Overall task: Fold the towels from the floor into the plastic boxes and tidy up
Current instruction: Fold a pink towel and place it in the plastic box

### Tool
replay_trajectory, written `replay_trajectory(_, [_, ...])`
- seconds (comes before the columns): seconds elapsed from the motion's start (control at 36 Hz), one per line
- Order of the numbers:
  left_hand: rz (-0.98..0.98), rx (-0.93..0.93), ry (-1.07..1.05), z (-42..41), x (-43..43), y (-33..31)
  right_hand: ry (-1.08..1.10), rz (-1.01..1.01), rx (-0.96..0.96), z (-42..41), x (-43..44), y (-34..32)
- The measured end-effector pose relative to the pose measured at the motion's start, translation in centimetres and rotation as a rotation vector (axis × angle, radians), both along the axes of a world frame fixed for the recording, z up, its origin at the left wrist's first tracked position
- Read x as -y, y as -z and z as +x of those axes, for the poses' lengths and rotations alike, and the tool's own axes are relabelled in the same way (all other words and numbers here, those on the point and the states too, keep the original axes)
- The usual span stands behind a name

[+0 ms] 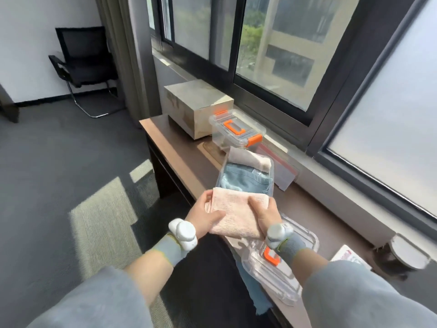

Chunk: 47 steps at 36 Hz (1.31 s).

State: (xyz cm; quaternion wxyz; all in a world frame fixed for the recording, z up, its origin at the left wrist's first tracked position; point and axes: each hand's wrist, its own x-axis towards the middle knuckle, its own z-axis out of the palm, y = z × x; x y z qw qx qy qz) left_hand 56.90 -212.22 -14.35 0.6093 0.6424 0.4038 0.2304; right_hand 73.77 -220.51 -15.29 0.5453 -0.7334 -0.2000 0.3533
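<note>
A folded pink towel (pixel 236 213) is held between both hands just in front of an open clear plastic box (pixel 271 183). My left hand (pixel 205 215) grips its left edge, thumb on top. My right hand (pixel 266 213) grips its right side with the fingers curled over the top. Inside the box lie a folded blue towel (pixel 246 179) and a rolled beige towel (pixel 250 159). Its clear lid with an orange handle (pixel 272 255) lies on the table under my right wrist. A blue cloth (pixel 256 294) hangs off the table edge below the lid.
A second clear box with orange latches (pixel 237 131) stands shut farther along the brown table (pixel 175 147), beside a beige block-shaped box (pixel 197 107). A window sill runs along the right. A black chair (pixel 85 65) stands on the grey carpet at the far left.
</note>
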Motion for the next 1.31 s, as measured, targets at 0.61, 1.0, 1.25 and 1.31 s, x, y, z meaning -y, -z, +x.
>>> replay_trajectory(0.61, [0.19, -0.361, 0.038, 11.8, -9.3, 0.1, 0.091, -0.165, 0.378, 9.8, -7.3, 1.2])
replay_trajectory(1.0, [0.259, -0.692, 0.317, 13.3, -13.9, 0.5, -0.335, -0.513, 0.7, 11.5, -9.1, 2.7])
replay_trajectory(1.25, [0.293, -0.678, 0.503, 13.0, -15.8, -0.5, -0.441, -0.606, 0.628, 12.8, -9.7, 0.4])
replay_trajectory(1.31, [0.305, -0.709, 0.558, 13.0, -16.1, -0.5, -0.439, -0.63, 0.621, 12.6, -9.5, 0.2])
